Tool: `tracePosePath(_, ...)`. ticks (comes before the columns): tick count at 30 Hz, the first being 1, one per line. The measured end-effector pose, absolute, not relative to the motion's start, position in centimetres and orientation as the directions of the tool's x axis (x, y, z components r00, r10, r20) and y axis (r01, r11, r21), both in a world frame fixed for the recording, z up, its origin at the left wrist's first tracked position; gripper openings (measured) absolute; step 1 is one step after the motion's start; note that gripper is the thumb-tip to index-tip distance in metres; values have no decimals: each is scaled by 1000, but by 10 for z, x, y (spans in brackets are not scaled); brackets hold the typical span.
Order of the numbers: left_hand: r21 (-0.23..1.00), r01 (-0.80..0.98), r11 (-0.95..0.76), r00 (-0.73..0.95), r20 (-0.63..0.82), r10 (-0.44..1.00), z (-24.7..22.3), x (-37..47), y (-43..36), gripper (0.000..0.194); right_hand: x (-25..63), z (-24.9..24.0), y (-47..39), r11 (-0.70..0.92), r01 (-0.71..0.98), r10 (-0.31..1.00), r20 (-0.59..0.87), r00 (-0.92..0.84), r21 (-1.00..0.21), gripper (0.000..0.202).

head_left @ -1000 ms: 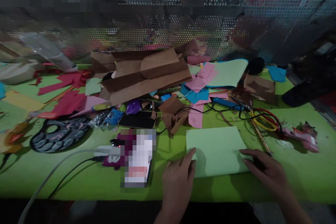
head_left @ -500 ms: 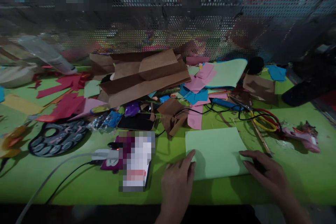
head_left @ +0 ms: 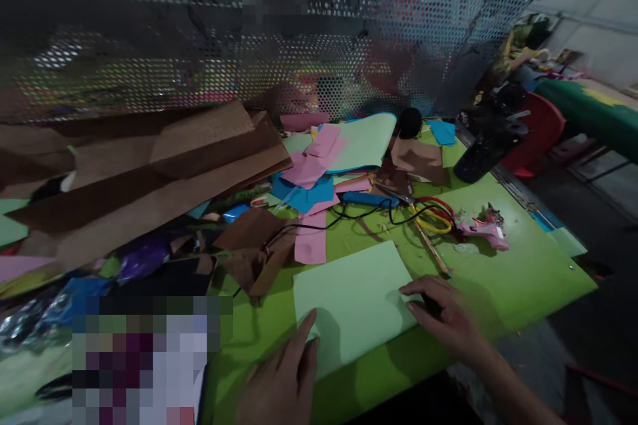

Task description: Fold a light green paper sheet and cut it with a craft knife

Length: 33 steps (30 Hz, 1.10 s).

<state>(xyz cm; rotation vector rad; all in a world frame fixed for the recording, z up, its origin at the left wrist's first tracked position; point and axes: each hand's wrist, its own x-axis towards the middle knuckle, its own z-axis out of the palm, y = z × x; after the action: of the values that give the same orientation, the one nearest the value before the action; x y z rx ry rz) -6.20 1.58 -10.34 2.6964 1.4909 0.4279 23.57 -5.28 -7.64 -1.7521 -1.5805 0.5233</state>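
A sheet of light green paper (head_left: pixel 356 299) lies on the near part of the green table. My left hand (head_left: pixel 282 372) is at its left edge, index finger and thumb close together on the paper. At the right edge, my right hand (head_left: pixel 443 312) holds the paper between thumb and bent index finger. The other fingers of both hands are largely hidden. A pink paper strip (head_left: pixel 310 239) lies just beyond the sheet. Right of that are a long thin brush-like stick (head_left: pixel 432 249) and yellow-handled scissors (head_left: pixel 431 219).
Folded brown paper (head_left: pixel 199 179) spreads across the back left. A blue tool (head_left: pixel 369 199) with a black cord and a pink glue gun (head_left: pixel 483 234) lie on the table. A dark bottle (head_left: pixel 486 156) stands at the right edge. A perforated metal screen (head_left: pixel 224 80) closes off the back.
The view has swung to the right, so the right table edge and floor now show. Both hands stay at the paper's sides; the paper looks slightly tilted in view.
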Motion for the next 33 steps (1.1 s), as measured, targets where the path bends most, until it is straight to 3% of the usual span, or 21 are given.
tracePosePath(16, 218, 810, -545, 511, 195, 837, -105, -68, 20, 39, 236, -76, -50, 6, 682, 972, 165, 168, -731, 16)
tracePosePath(22, 167, 830, -532, 496, 214, 842, -105, -66, 18, 38, 234, -78, -51, -8, 693, 969, 166, 184, -721, 15)
tracePosePath(33, 102, 816, -568, 511, 331, 793, -87, -49, 15, 32, 234, -77, -51, -26, 873, 968, 205, 143, -487, 14)
